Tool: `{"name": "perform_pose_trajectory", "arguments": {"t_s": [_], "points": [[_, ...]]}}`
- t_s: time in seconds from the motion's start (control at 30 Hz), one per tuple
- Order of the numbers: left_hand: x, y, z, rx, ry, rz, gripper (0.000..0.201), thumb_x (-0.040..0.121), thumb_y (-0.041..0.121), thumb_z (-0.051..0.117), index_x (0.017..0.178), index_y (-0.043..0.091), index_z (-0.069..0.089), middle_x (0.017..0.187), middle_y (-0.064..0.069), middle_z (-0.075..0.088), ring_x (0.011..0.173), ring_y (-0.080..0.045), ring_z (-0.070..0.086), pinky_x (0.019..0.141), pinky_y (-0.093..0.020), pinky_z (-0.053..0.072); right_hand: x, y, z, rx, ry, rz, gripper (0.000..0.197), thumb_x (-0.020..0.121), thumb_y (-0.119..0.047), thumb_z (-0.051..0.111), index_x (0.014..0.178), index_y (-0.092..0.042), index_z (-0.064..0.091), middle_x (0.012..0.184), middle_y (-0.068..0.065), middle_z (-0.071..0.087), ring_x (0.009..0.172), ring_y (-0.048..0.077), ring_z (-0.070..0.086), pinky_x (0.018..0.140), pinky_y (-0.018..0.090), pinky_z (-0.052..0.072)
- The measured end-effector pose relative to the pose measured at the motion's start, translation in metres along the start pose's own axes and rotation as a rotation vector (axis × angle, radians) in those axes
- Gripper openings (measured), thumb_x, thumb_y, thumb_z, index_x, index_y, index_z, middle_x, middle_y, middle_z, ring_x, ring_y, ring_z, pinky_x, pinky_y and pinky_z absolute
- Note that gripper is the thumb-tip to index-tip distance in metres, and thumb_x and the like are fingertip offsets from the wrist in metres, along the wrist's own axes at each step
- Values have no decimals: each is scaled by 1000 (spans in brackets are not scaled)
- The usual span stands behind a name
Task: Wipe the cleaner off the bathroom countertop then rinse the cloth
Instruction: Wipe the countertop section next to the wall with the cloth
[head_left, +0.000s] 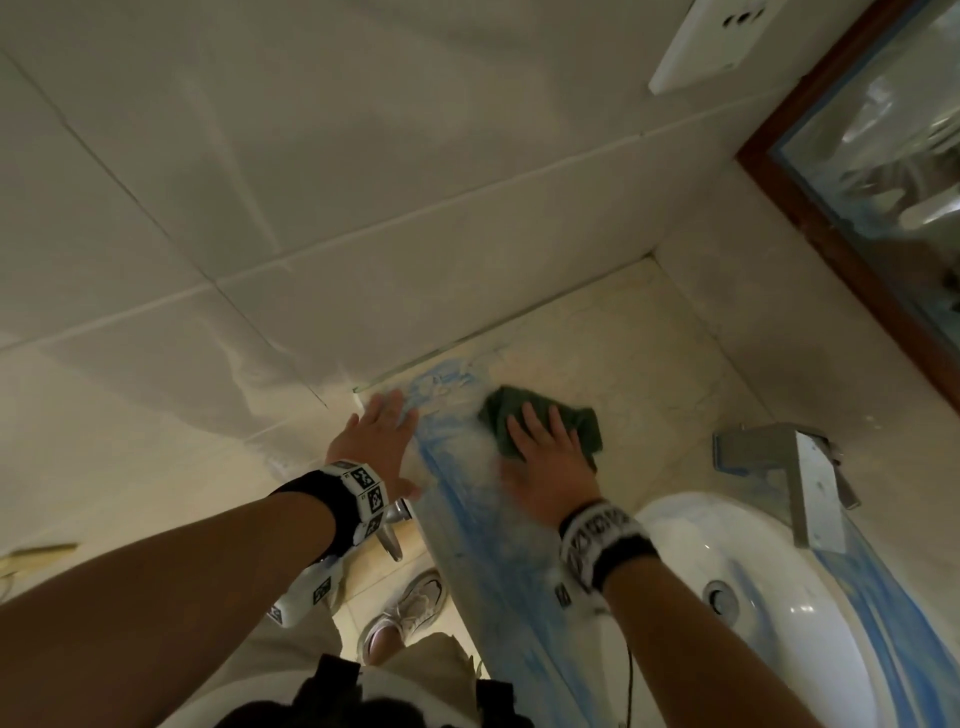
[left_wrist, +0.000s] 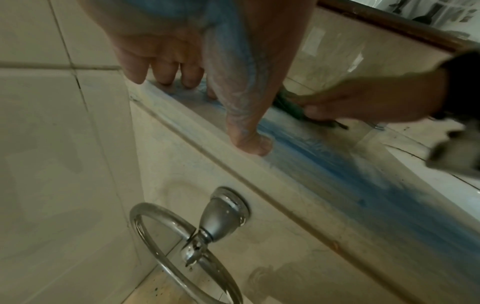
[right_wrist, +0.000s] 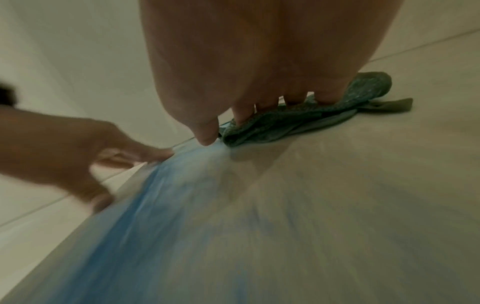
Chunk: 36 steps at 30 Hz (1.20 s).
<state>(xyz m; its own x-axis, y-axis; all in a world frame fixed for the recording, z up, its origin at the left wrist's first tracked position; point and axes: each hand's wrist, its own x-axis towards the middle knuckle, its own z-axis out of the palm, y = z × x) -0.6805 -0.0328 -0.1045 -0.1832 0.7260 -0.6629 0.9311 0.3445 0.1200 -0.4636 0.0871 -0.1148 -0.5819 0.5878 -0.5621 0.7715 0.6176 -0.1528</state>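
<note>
A crumpled dark green cloth (head_left: 586, 427) lies on the beige countertop (head_left: 634, 343) near the back left corner. My right hand (head_left: 545, 457) lies flat on the cloth and presses it down with straight fingers (right_wrist: 242, 115); the cloth (right_wrist: 311, 120) sticks out beyond them. Blue cleaner (head_left: 467, 519) is smeared in streaks along the counter's front edge and left end. My left hand (head_left: 382, 436) rests open on the counter's left end, thumb (left_wrist: 249, 135) on the front edge, blue-white residue on its skin. In the left wrist view the cloth (left_wrist: 284, 106) shows under the right hand (left_wrist: 376, 98).
A white basin (head_left: 779, 582) with blue smears on its rim sits right of my right hand, a chrome faucet (head_left: 800, 467) behind it. A wood-framed mirror (head_left: 893, 166) hangs at the right. A chrome towel ring (left_wrist: 182, 246) is mounted on the counter's side panel. Tiled wall bounds the left.
</note>
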Motion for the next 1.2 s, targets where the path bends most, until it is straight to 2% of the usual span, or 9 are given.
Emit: {"name": "perform_pose_trajectory", "arguments": {"t_s": [0.13,0.23,0.43,0.53,0.6,0.8,0.97,1.03,1.2], "points": [[1,0,0,11,-10,-5,112,82,58,65,154,20,-11,159,-6,-23,148,-27,-16,121,-44,5,66,-15,-47,64,12,-7,71,96,-62,28,156,-31,6,163,-7,-8,149,28,-12,120,51,0],[1,1,-1,12,-15,-10,113,81,59,66,154,20,-11,160,-5,-23,148,-27,-15,121,-45,6,82,-21,-60,63,12,-11,71,96,-63,29,156,-31,7,163,-7,-7,149,27,-11,120,51,-1],[1,-2,0,9,-14,13,111,83,60,63,154,19,-12,159,-6,-24,148,-27,-15,122,-45,7,23,-7,-19,43,25,-32,71,96,-62,27,156,-30,7,163,-7,-7,149,26,-10,121,49,2],[0,-4,1,-16,-18,29,109,84,57,63,154,19,-12,159,-6,-25,148,-27,-16,122,-44,6,-23,9,10,20,22,-56,69,97,-60,29,155,-31,8,162,-9,-9,149,25,-12,119,43,-4],[1,-6,2,-50,-14,37,108,85,56,64,154,20,-12,159,-4,-25,148,-26,-18,121,-44,5,-31,20,13,48,17,-54,64,98,-56,31,155,-33,11,158,-15,-10,150,23,-11,117,40,-6],[3,-7,2,-67,-10,37,110,83,56,65,154,21,-12,159,-2,-26,147,-23,-19,121,-44,5,43,24,-38,133,51,86,66,98,-60,29,156,-31,11,163,-8,-5,149,26,-10,121,49,-2],[3,-6,1,-40,-5,36,113,81,58,66,154,21,-11,159,-3,-25,148,-24,-18,121,-45,8,99,-10,-71,140,52,165,75,94,-67,26,156,-28,12,164,-3,-4,149,31,-10,120,53,-3],[3,-7,2,-39,0,38,114,80,58,67,154,21,-11,159,-3,-25,148,-25,-17,121,-46,9,98,-32,-69,98,44,127,74,93,-66,26,155,-26,16,164,-2,1,149,31,-10,119,55,-2],[5,-7,3,-40,6,32,114,79,59,68,154,23,-10,159,-2,-25,148,-24,-17,121,-46,10,72,-66,-40,-40,65,-155,68,95,-61,30,154,-29,19,163,-5,7,149,28,-6,120,54,0]]}}
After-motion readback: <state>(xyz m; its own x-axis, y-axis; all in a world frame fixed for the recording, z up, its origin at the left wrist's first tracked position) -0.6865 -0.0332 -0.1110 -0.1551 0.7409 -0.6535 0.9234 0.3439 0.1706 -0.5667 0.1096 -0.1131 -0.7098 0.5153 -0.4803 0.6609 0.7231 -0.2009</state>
